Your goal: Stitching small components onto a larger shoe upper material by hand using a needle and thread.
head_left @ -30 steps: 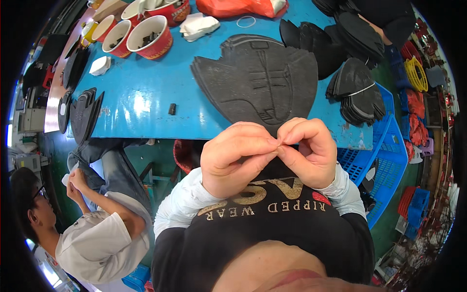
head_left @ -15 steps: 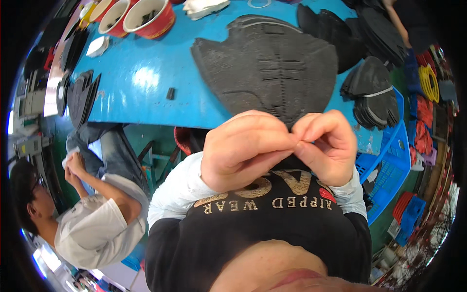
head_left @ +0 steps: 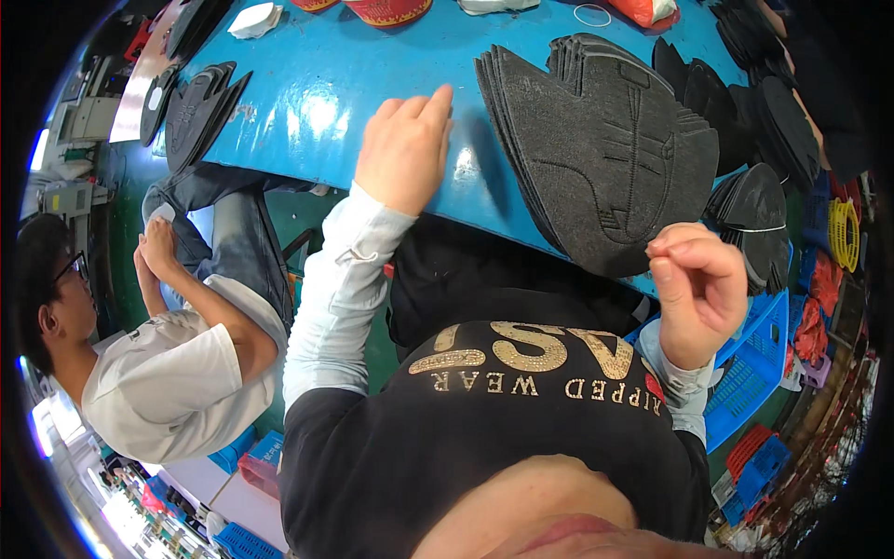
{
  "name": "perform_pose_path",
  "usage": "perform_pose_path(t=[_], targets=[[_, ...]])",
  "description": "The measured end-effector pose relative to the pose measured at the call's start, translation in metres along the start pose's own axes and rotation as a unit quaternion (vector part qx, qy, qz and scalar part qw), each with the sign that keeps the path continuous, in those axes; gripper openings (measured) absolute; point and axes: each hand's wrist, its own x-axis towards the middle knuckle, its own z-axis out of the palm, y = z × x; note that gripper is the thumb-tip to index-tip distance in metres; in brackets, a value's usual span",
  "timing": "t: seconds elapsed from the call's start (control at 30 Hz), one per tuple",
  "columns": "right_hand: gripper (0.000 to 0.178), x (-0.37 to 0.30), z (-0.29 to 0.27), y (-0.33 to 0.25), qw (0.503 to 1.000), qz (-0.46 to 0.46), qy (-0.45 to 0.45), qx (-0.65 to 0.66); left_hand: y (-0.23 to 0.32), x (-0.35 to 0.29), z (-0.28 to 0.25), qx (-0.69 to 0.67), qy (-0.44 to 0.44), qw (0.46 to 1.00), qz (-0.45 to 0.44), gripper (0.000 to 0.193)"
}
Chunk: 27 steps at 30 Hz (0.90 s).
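My left hand [head_left: 404, 149] is over the blue table, back of the hand up, its fingers stretched out and close together. Whatever lies beneath it is hidden. My right hand [head_left: 697, 291] is at the near right edge of the table, fingers curled and thumb tip close to the index fingertip. Anything between those tips is too small to make out. Just beyond it lies a stack of dark grey shoe upper pieces [head_left: 596, 149], flat, with stitched lines on the top one.
Behind the stack are more dark pieces [head_left: 708, 93], and a banded bundle [head_left: 752, 210] lies to the right. Red tubs [head_left: 389, 9] and a white folded pad [head_left: 254, 20] are at the back. A blue crate [head_left: 745, 382] stands at right. A seated person [head_left: 177, 363] is at left.
My hands, fingertips together before, have parted. The left went forward over the table; the right moved right. The view has shifted, and the small black piece on the table no longer shows.
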Motion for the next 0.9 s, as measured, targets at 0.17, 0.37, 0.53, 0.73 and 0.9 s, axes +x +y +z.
perform_pose_path(t=[0.17, 0.37, 0.53, 0.73, 0.9], targets=[[0.025, -0.006, -0.005, 0.000, 0.999, -0.024, -0.012, -0.030, -0.024, -0.011, -0.013, 0.096, -0.071, 0.993, -0.003, 0.032], [0.024, -0.011, -0.011, 0.004, 0.999, 0.008, 0.042, 0.000, -0.029, -0.035, -0.006, 0.051, -0.063, 0.990, -0.117, 0.022], [0.022, 0.000, 0.003, 0.004, 0.999, -0.021, 0.015, -0.022, 0.078, -0.031, -0.022, -0.616, -0.004, 0.775, -0.139, 0.022], [0.020, 0.003, 0.012, 0.006, 1.000, 0.006, 0.009, 0.014, 0.121, -0.015, -0.003, -0.671, -0.028, 0.740, -0.050, 0.031], [0.019, -0.003, 0.005, 0.008, 0.999, -0.005, 0.042, -0.003, 0.133, -0.007, -0.004, -0.497, -0.004, 0.867, 0.044, 0.033]])
